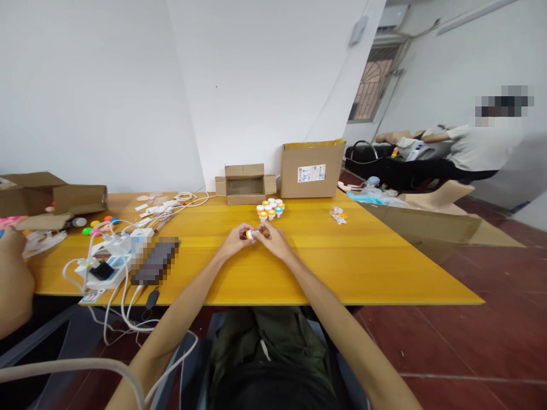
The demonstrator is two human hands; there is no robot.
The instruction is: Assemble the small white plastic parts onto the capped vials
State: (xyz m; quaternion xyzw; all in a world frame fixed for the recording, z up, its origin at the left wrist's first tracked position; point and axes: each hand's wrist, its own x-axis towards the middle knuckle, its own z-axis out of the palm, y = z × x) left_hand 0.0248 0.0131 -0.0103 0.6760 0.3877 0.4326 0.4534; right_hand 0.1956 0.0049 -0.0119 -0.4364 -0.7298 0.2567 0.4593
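Note:
My left hand and my right hand meet above the yellow table. Between their fingertips is a small white-and-orange plastic piece, gripped from both sides and partly hidden by the fingers. Just beyond my hands stands a cluster of similar small white pieces with orange or teal round parts. What kind of thing they are is too small to tell. Off to the right lie a few loose white and orange parts.
Behind the cluster are an open small cardboard box and a larger closed carton. Left of my arm are a power strip, cables and a dark, blurred flat device. Another person's arm is at far left; a seated person is at right.

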